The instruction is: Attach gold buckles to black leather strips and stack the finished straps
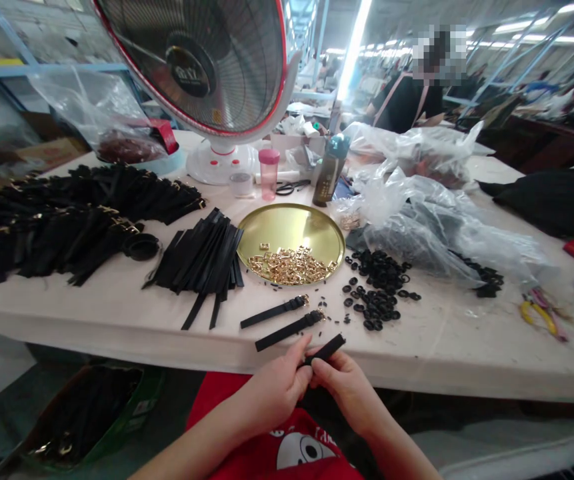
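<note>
Both hands meet at the table's front edge over a short black strap (329, 348). My left hand (287, 375) is closed with its fingertips at the strap's near end. Pinched between thumb and fingers of my right hand (344, 377), the strap slants up to the right. Just beyond lie two black straps with gold buckles, a farther one (273, 312) and a nearer one (287, 331). A gold round tray (291, 223) holds a heap of gold buckles (294, 265). Left of it is a pile of plain black straps (201, 257); right of it, small black loops (377, 287).
A large fan (197, 67) stands at the back, near a pink cup (269, 175) and a dark bottle (331, 172). Buckled straps (57, 247) are heaped at left. Plastic bags (431, 220) and yellow-handled pliers (539, 317) lie right. A person (407, 100) sits beyond.
</note>
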Demonstrator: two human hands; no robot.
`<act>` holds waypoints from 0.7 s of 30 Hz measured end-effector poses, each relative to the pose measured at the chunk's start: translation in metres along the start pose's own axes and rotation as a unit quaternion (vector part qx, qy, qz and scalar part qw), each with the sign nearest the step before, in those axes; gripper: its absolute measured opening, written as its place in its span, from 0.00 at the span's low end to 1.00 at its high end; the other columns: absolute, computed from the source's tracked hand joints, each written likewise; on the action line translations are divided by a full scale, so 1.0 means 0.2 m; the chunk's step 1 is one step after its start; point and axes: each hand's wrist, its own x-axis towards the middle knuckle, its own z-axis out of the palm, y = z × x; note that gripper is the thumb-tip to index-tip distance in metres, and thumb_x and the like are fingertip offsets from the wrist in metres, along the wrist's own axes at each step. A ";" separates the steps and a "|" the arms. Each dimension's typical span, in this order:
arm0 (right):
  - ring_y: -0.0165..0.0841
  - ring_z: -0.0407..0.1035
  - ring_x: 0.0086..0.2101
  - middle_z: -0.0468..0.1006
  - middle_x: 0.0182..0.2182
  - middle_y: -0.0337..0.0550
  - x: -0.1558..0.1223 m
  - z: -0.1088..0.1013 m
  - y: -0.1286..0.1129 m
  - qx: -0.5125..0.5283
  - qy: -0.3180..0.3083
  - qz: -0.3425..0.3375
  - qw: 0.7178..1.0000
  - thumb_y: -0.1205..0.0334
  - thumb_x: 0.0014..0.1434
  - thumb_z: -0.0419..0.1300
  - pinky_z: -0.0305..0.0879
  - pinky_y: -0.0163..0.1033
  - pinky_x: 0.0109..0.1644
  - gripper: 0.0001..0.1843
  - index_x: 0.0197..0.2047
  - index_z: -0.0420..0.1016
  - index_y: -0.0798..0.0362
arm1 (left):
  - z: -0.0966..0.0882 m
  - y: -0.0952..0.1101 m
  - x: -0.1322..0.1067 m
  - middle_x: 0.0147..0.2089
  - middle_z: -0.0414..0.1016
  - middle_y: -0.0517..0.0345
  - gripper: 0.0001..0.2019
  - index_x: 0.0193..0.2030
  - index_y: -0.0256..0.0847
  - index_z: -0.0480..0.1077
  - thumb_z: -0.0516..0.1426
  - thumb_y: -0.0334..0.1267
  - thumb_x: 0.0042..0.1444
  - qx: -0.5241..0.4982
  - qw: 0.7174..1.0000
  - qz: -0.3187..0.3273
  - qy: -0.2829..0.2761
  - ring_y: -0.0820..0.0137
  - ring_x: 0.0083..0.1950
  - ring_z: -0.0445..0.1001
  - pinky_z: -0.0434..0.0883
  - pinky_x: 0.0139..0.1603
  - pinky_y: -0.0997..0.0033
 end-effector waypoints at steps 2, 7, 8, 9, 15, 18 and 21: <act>0.28 0.63 0.25 0.69 0.22 0.37 0.08 -0.02 -0.07 -0.098 0.008 -0.056 0.994 0.52 0.47 0.62 0.61 0.36 0.32 0.15 0.34 0.72 0.54 | -0.04 -0.03 0.03 0.52 0.68 0.50 0.21 0.57 0.39 0.58 0.47 0.43 0.58 -0.040 0.998 0.003 0.040 0.65 0.51 0.66 0.62 0.51 0.67; 0.31 0.63 0.29 0.71 0.30 0.42 0.45 -0.14 -0.37 -0.423 0.135 -0.242 0.863 0.52 0.53 0.55 0.60 0.38 0.35 0.15 0.39 0.71 0.53 | -0.13 -0.10 0.13 0.17 0.53 0.69 0.15 0.35 0.37 0.62 0.46 0.49 0.58 -0.228 0.966 -0.057 0.109 0.79 0.18 0.51 0.50 0.19 0.79; 0.31 0.63 0.28 0.70 0.31 0.43 0.53 -0.14 -0.41 -0.505 0.146 -0.249 0.814 0.54 0.54 0.54 0.59 0.38 0.35 0.13 0.37 0.72 0.53 | -0.14 -0.10 0.15 0.16 0.49 0.70 0.15 0.35 0.38 0.61 0.46 0.49 0.58 -0.256 0.958 -0.062 0.110 0.80 0.17 0.47 0.48 0.18 0.79; 0.31 0.63 0.29 0.70 0.31 0.43 0.61 -0.14 -0.45 -0.570 0.152 -0.245 0.769 0.56 0.54 0.53 0.58 0.39 0.36 0.11 0.35 0.73 0.53 | -0.14 -0.10 0.17 0.16 0.48 0.71 0.14 0.35 0.38 0.60 0.47 0.49 0.57 -0.276 0.953 -0.062 0.109 0.80 0.16 0.46 0.46 0.17 0.79; 0.31 0.62 0.28 0.69 0.27 0.43 0.86 -0.10 -0.51 -0.659 0.118 -0.205 0.714 0.63 0.49 0.57 0.54 0.37 0.32 0.05 0.24 0.70 0.54 | -0.16 -0.09 0.18 0.15 0.53 0.71 0.14 0.33 0.38 0.59 0.47 0.49 0.56 -0.277 0.951 -0.079 0.114 0.80 0.15 0.49 0.48 0.16 0.80; 0.30 0.61 0.27 0.67 0.24 0.39 0.79 -0.10 -0.52 -0.598 0.110 -0.209 0.766 0.58 0.51 0.56 0.55 0.36 0.31 0.09 0.24 0.68 0.53 | -0.18 -0.07 0.18 0.16 0.56 0.70 0.14 0.32 0.38 0.58 0.48 0.49 0.55 -0.270 0.948 -0.077 0.147 0.80 0.15 0.52 0.51 0.17 0.80; 0.28 0.58 0.22 0.63 0.18 0.34 0.62 -0.06 -0.49 -0.448 0.052 -0.179 0.874 0.51 0.51 0.56 0.54 0.35 0.27 0.14 0.24 0.63 0.52 | -0.19 -0.04 0.19 0.17 0.57 0.69 0.14 0.31 0.38 0.58 0.50 0.48 0.54 -0.272 0.946 -0.055 0.169 0.81 0.16 0.53 0.53 0.18 0.80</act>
